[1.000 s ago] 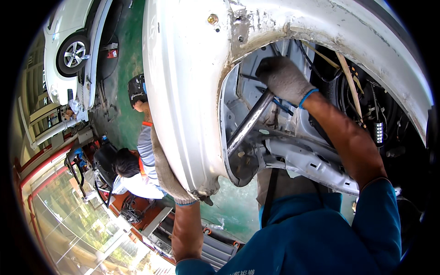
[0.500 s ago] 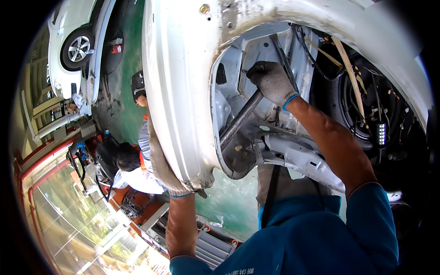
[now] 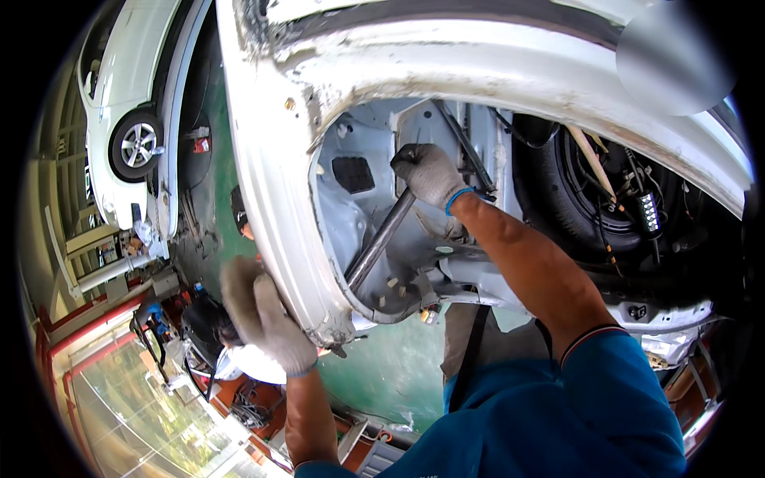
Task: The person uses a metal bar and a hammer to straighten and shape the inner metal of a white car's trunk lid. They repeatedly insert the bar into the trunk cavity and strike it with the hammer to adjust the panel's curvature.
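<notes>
A grey-gloved fist, my right hand [image 3: 430,174], is wrapped round the upper part of a dark metal bar [image 3: 381,239]. The bar slants down to the left inside the opening of a white car body [image 3: 275,199], and its lower end meets the opening's rim. My left hand [image 3: 275,323], also gloved, is at the outer side of the body panel near its lower corner. Its thumb stands apart from the fingers, which are blurred by motion; nothing shows in it. Whether it touches the panel I cannot tell.
A spare-looking tyre [image 3: 586,187], loose wiring and a small lamp with a row of lights [image 3: 649,213] are right of my forearm. A dark strut [image 3: 466,147] stands behind my right hand. At left, beyond the panel, another person [image 3: 243,362] is partly hidden; a white car [image 3: 131,88] stands farther off.
My left hand has come away from lying flat along the panel's outer side and is moving. My right hand keeps its hold on the bar. The view has shifted, showing more of the body opening.
</notes>
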Tool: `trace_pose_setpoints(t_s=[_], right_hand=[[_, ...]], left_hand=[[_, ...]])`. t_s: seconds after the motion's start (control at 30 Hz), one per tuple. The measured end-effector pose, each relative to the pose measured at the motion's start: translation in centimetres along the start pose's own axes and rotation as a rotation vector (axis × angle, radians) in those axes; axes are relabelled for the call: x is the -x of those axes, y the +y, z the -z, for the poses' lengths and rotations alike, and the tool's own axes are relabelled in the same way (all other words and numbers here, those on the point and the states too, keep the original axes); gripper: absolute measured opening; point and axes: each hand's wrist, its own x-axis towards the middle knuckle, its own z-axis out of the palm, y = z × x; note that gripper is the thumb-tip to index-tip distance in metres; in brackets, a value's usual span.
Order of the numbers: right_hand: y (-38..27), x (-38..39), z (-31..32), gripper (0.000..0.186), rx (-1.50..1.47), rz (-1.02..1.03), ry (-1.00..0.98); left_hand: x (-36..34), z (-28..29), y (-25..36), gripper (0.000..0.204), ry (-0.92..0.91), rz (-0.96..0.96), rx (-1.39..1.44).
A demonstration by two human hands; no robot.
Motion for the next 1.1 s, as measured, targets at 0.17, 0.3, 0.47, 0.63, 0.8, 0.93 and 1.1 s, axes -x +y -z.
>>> trace_pose_setpoints(t_s=[0.17, 0.3, 0.47, 0.63, 0.8, 0.93, 1.1], right_hand=[[0.2, 0.0, 1.5, 0.033, 0.084, 0.031, 0.054], [-4.2, 2.6, -0.4, 0.038, 0.044, -0.033, -0.063], [-1.4, 0.4, 2.3, 0.048, -0.064, -0.069, -0.104], [-2.2, 0.9, 2.6, 0.053, -0.053, -0.065, -0.153], [-1.2, 0.3, 2.4, 0.052, -0.078, -0.015, -0.041], [-1.0, -0.1, 1.8, 0.052, 0.032, 0.007, -0.045], [-0.8, 0.0, 1.7, 0.054, 0.030, -0.007, -0.078]], left_hand=[[-5.1, -4.6, 13.7, 0.037, -0.714, -0.817, -0.267], [-2.3, -10.6, 12.5, 0.037, -1.305, -0.685, -1.110], [-2.2, -18.4, 7.0, 0.038, -1.398, -0.503, -1.310], [-0.9, -18.4, 4.2, 0.035, -1.246, -0.617, -1.366], [-2.0, -19.6, 3.9, 0.041, -1.308, -0.532, -1.290], [-2.5, -19.1, 4.3, 0.045, -1.360, -0.509, -1.264], [-3.0, -19.2, 5.7, 0.044, -1.404, -0.441, -1.306]])
